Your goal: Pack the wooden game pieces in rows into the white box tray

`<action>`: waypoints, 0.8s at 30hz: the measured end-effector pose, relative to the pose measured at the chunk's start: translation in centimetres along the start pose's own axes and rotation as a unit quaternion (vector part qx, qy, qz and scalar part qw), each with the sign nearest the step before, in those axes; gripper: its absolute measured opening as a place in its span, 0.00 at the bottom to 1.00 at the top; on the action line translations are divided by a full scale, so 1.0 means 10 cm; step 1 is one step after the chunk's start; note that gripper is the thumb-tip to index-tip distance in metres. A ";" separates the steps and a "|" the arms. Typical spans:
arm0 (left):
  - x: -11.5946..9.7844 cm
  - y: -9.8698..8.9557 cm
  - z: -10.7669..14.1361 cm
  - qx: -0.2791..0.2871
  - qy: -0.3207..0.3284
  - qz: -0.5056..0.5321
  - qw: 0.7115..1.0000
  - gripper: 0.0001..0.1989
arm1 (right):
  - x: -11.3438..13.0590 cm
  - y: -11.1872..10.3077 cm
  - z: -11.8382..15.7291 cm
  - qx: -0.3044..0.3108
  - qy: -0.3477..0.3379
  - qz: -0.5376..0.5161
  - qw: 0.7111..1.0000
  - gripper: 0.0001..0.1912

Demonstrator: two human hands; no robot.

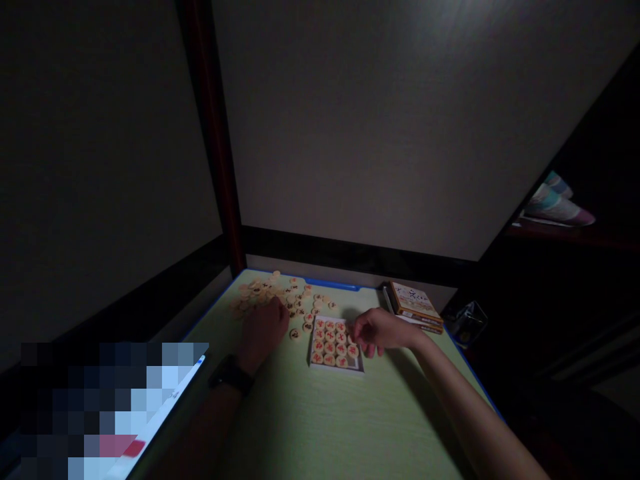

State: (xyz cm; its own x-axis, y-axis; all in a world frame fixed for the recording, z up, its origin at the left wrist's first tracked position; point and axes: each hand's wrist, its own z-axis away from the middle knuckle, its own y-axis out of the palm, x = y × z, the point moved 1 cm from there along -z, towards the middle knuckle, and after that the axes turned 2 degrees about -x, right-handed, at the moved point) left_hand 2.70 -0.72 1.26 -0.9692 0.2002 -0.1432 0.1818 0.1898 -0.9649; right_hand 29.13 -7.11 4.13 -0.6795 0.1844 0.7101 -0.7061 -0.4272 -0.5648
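Observation:
My left hand (264,328), with a dark watch (233,375) on its wrist, is closed in a fist at the edge of a loose heap of xiangqi pieces (270,288). Its fingertips are hidden, so what it holds does not show. A shallow white box (337,369) holds rows of round wooden pieces with red characters (329,347); its near right corner shows bare. Over the box's right edge, my right hand (377,331) has its fingers curled, their tips at a xiangqi piece (351,339) in the right column.
Everything lies on a pale green, blue-edged table (320,427) against the wall. Stacked boxes (414,303) stand at the back right. On the left, a lit screen (165,407) is partly blurred out. A crinkled clear bag (470,323) is beyond the right edge.

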 end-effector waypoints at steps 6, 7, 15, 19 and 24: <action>0.00 -0.03 0.00 -0.026 -0.018 0.006 0.999 0.17 | 0.02 -0.04 0.03 -0.018 0.009 0.000 1.000 0.09; 0.03 -0.05 -0.01 -0.038 -0.040 0.010 0.998 0.17 | 0.03 -0.06 0.04 -0.032 -0.004 0.009 0.999 0.08; 0.34 -0.18 -0.12 -0.075 -0.081 0.007 0.994 0.17 | 0.45 0.00 -0.25 -0.091 -0.197 0.110 0.970 0.07; 0.41 -0.06 -0.12 -0.014 -0.059 0.002 0.998 0.17 | 0.84 0.02 -0.76 -0.087 -0.230 0.198 0.949 0.18; 0.45 0.05 -0.15 0.002 -0.043 0.033 0.999 0.15 | 1.22 0.12 -1.40 -0.129 -0.208 0.275 0.930 0.20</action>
State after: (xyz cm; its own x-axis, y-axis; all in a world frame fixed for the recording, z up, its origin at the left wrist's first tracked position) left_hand -1.28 1.74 0.46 -0.9660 0.1286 -0.2241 0.2445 0.1744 -0.9538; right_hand 17.23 6.97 6.24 -0.8545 -0.3803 0.3538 -0.3345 -0.1182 -0.9350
